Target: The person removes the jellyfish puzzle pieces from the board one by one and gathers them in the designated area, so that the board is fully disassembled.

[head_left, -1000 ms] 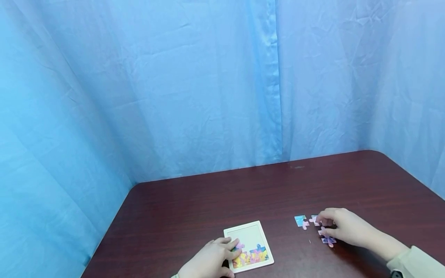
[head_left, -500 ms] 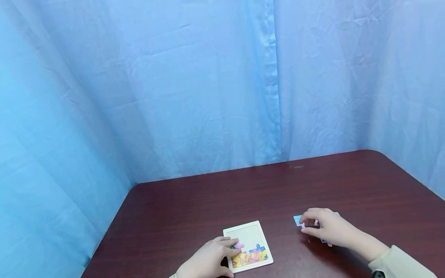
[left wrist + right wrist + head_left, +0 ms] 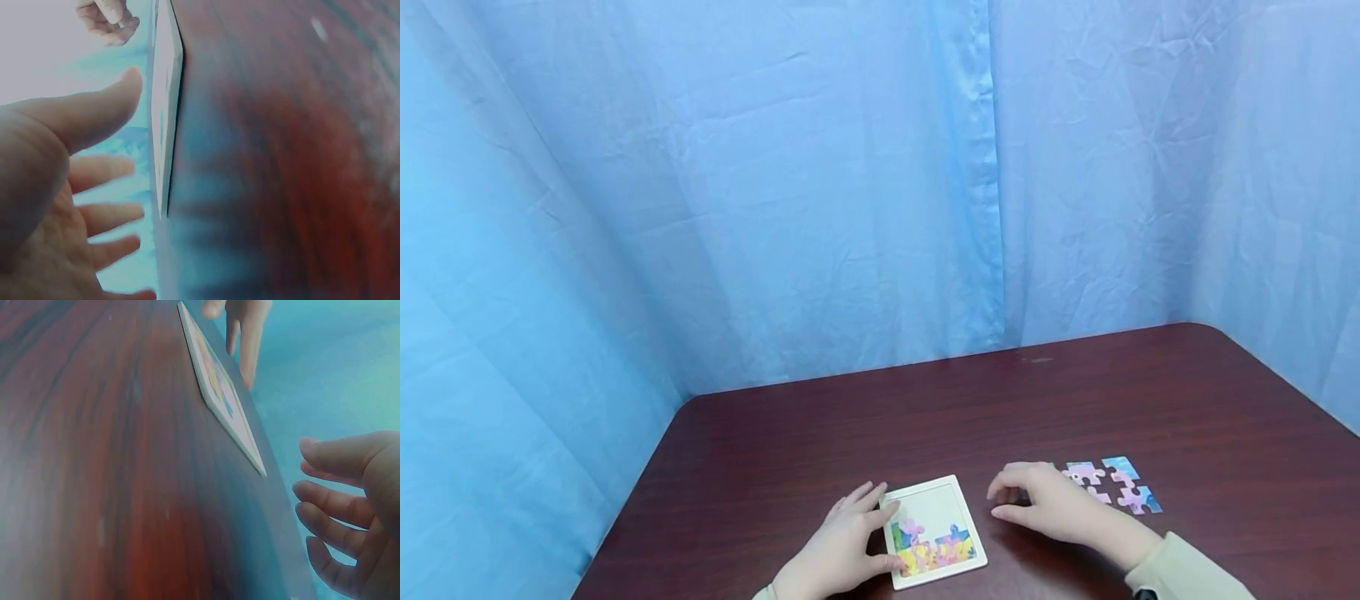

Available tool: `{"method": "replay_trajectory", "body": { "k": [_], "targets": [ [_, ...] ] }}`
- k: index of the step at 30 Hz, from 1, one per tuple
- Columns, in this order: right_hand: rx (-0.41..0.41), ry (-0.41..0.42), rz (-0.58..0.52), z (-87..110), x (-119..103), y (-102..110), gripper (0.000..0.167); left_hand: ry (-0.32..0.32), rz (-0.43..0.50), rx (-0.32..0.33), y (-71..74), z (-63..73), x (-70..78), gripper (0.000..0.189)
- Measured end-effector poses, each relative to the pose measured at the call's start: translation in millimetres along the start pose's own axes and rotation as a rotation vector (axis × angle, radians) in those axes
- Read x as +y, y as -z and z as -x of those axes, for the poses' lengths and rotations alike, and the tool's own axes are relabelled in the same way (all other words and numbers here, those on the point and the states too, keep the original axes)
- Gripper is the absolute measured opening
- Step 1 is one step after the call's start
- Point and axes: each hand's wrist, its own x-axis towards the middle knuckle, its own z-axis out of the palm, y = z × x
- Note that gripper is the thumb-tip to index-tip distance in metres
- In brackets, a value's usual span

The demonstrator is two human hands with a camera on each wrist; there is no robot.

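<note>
A square white puzzle tray (image 3: 934,579) lies on the table with a colourful picture (image 3: 917,550) partly filled in along its near and left sides. My left hand (image 3: 846,542) is spread at the tray's left edge, thumb and fingertips overlapping the frame in the head view. The left wrist view shows those fingers (image 3: 106,219) straight and apart. To the right of the tray, my right hand (image 3: 1052,504) hovers with loosely curved fingers. No piece shows between its thumb and fingers (image 3: 337,506) in the right wrist view. Loose jigsaw pieces (image 3: 1084,472) lie behind it, some partly hidden.
More jigsaw pieces (image 3: 1138,500) sit at the right, beyond the right wrist. The dark reddish-brown table (image 3: 850,442) ends at a far edge against a blue curtain (image 3: 820,208).
My right hand has moved left, away from the loose pieces toward the tray, uncovering several of them. My left hand has shifted slightly left and spread its fingers, showing more of the picture.
</note>
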Motion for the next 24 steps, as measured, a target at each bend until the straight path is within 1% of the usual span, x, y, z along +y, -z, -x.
{"method": "replay_trajectory", "body": {
  "k": [2,4,7,10,14,18,21,24],
  "targets": [
    [-0.013,0.002,-0.019,-5.3,-4.7,-5.2,0.004,0.057,0.026,-0.013,-1.4,-1.6,-0.9,0.08],
    [-0.032,0.002,-0.038,-10.7,-9.1,-10.3,0.004,0.098,0.046,-0.033,-3.1,-3.0,-1.2,0.088],
    [-0.052,0.001,-0.057,-18.5,-15.3,-18.2,0.005,0.14,0.06,-0.06,-5.3,-6.2,-1.3,0.097],
    [-0.054,-0.006,-0.054,-26.7,-21.3,-26.2,0.006,0.172,0.068,-0.075,-6.4,-9.2,-1.0,0.1],
    [-0.041,-0.031,-0.049,-37.9,-30.3,-38.1,0.009,0.191,0.087,-0.094,-6.7,-10.8,-1.9,0.099],
    [-0.035,-0.054,-0.034,-46.9,-38.2,-49.0,0.012,0.2,0.152,-0.137,-7.6,-9.9,-3.5,0.098],
    [-0.047,-0.063,-0.002,-52.2,-42.2,-54.5,0.014,0.209,0.205,-0.162,-8.3,-9.1,-4.7,0.097],
    [-0.067,-0.082,0.032,-56.3,-45.6,-59.2,0.016,0.209,0.214,-0.16,-9.1,-8.8,-4.8,0.096]
  ]
}}
